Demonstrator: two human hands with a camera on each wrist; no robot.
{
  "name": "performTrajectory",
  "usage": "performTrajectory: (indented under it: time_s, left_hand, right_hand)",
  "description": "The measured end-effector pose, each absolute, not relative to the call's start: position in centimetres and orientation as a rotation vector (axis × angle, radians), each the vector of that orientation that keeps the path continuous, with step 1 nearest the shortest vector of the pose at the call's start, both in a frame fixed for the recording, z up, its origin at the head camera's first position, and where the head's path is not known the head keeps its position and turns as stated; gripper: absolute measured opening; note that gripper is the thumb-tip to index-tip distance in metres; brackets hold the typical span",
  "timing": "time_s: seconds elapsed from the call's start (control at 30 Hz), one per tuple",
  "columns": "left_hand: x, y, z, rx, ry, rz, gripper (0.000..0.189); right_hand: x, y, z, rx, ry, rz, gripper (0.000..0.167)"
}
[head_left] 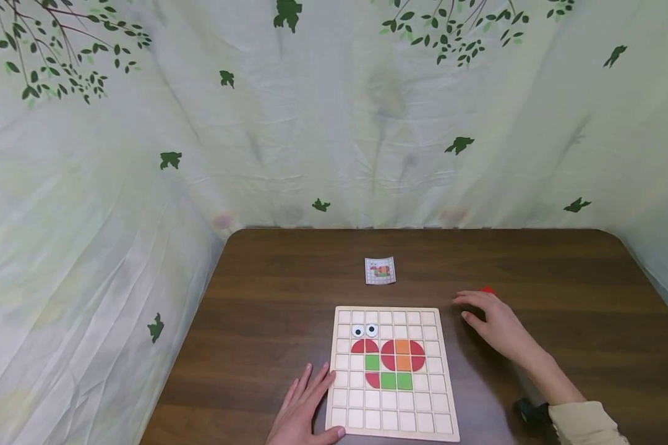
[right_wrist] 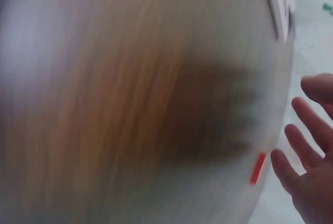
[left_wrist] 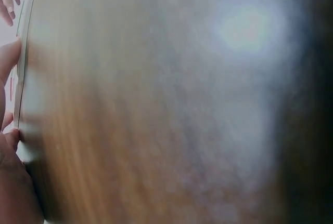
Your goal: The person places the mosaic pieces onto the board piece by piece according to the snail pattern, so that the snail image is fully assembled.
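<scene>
A wooden grid board [head_left: 352, 417] lies on the table, with red curved, green square and orange square tiles in its cells. Two round eye tiles [head_left: 364, 330] sit near its top left. My left hand [head_left: 303, 411] rests at the board's left edge, fingers straight and spread, thumb on the lower left corner. Right of the board, my right hand [head_left: 501, 324] hovers over the table with loosely bent fingers and nothing in them. Just beyond that hand lies a red piece [head_left: 488, 290], partly hidden by it in the head view; the red piece [right_wrist: 258, 168] also shows in the right wrist view.
A small pattern card [head_left: 380, 272] with a coloured grid picture lies behind the board. The brown wooden table [head_left: 278, 278] has rounded far corners. A pale curtain [head_left: 334, 123] with leaf prints hangs behind and beside it. Dark gear [head_left: 529, 411] is strapped at the right wrist.
</scene>
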State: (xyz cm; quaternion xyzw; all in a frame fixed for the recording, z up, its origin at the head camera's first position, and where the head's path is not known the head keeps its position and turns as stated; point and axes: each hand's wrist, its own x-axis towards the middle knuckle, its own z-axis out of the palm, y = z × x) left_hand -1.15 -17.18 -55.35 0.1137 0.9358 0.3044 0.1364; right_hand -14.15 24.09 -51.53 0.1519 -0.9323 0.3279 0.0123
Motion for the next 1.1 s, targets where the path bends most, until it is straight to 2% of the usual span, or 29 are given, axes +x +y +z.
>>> performTrajectory:
  time_s: [0.27,0.67,0.87,1.1]
  left_hand:
    - [-1.1,-17.3,-55.6,0.378,2.728,0.871,0.089]
    - [-1.1,-17.3,-55.8,0.365,2.755,0.869,0.089]
    - [-1.2,-17.3,-55.7,0.365,2.743,0.868,0.089]
    - [-1.2,-17.3,-55.5,0.336,2.701,0.893,0.09]
  right_hand:
    - [-15.8,27.3,-51.8,0.483,-2.967,0.943,0.041]
    - [-15.8,27.2,-52.5,0.421,-2.896,0.838,0.023]
    - [-15.2,26.5,-52.2,0.379,-2.958,0.824,0.023]
    - [-14.0,25.6,-52.2,0.448,-2.974,0.866,0.022]
